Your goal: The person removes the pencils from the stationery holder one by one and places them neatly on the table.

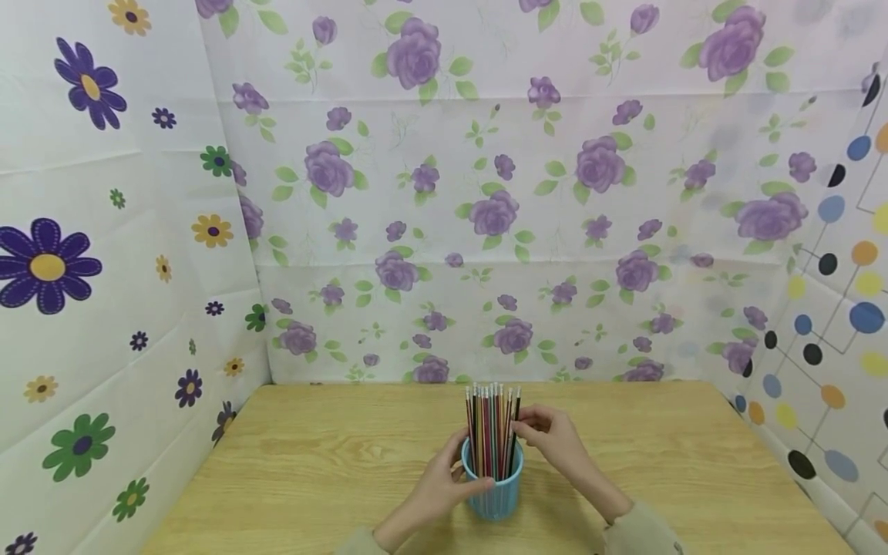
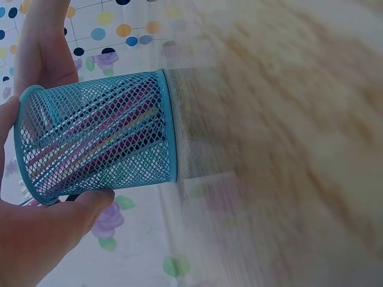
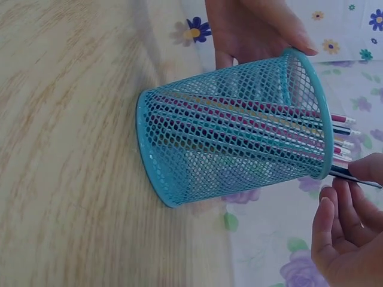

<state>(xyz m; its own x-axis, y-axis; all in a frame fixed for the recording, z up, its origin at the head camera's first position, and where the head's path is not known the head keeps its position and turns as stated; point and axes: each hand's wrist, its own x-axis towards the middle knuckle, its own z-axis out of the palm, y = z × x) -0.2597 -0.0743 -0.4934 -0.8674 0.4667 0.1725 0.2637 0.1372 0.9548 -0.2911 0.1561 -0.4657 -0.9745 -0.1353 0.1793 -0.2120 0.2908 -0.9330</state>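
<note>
A light blue mesh pencil cup (image 1: 496, 502) stands upright on the table, filled with a bunch of pencils (image 1: 488, 432) whose white eraser ends point up. My left hand (image 1: 438, 484) holds the cup by its upper left side, the thumb in front near the rim. With thumb and fingers my right hand (image 1: 555, 441) pinches a black pencil (image 3: 343, 173) at the cup's right rim; its lower part is inside the cup. Through the mesh (image 2: 102, 137) in the left wrist view, red, yellow and dark pencils show, leaning at a slant.
The wood-grain table (image 1: 333, 447) spreads out around the cup. Behind it hangs a cloth with purple roses (image 1: 492, 212). A daisy-patterned cloth (image 1: 139, 293) bounds the left side, a dotted one (image 1: 832, 339) the right.
</note>
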